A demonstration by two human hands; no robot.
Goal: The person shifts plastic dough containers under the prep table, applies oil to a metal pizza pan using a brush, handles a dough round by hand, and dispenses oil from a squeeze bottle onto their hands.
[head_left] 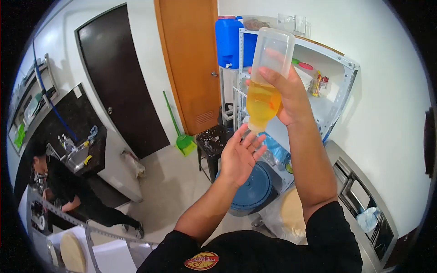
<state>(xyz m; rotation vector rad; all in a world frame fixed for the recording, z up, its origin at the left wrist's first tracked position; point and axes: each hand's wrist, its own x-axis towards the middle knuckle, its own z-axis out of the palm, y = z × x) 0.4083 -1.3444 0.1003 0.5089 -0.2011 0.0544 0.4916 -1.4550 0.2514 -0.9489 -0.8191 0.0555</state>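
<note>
Raised in the head view, a clear squeeze bottle (pixel 264 98) is upside down, with yellow liquid in its lower half. My right hand (pixel 287 88) is wrapped round the bottle's middle. Just below the bottle's lower end is my left hand (pixel 239 157), palm up with its fingers spread; its fingertips are at or near the bottle's tip, and whether they touch it I cannot tell. No object lies in the left palm.
Behind the bottle stands a white metal shelf (pixel 341 68) beside a blue water container (pixel 229 43). Below are a black stool (pixel 213 139) and a blue lidded bin (pixel 250 189). A stove (pixel 364 200) is at right. Another person (pixel 77 195) stands at the left counter.
</note>
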